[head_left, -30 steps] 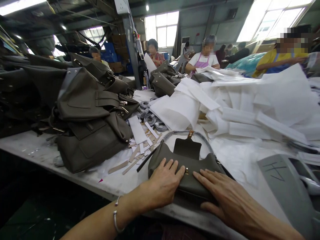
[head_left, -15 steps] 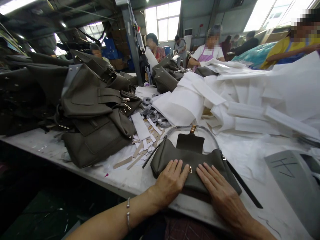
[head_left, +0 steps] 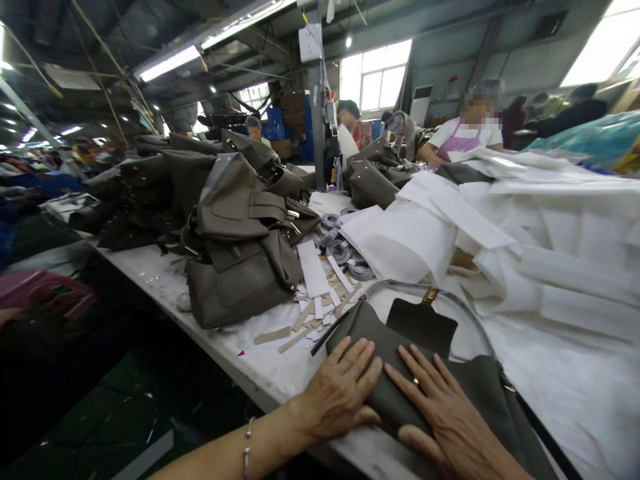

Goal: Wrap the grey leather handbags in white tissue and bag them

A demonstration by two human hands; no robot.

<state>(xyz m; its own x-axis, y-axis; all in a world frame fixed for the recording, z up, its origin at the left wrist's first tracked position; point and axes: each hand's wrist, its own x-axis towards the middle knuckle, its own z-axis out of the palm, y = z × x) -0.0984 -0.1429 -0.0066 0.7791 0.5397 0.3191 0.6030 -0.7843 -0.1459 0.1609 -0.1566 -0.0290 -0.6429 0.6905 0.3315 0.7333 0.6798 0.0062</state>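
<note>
A dark olive-grey handbag [head_left: 480, 380] lies at the table's front edge, its flap [head_left: 420, 327] folded back and its wrapped strap [head_left: 465, 300] arching behind it. My left hand [head_left: 340, 390] rests flat on the left part of the bag, fingers spread, a bracelet on the wrist. Beside it, my right hand [head_left: 440, 400] lies flat across the bag's middle with fingers apart and a ring on one finger. Neither hand grips anything. The metal clasp on the bag's front is hidden, and the bag's lower right runs out of the picture.
Left of my hands, dark handbags [head_left: 245, 267] are heaped on the white table [head_left: 150, 280]. Paper strips [head_left: 310, 270] and grey coiled rolls [head_left: 340, 250] lie between them and white sheets [head_left: 400, 233] piled at right. Across the table a person in a purple apron [head_left: 460, 137] stands.
The view has swung left, so the bag and table appear farther right. My right hand has shifted toward my left over the bag's front, and the clasp between them is now covered.
</note>
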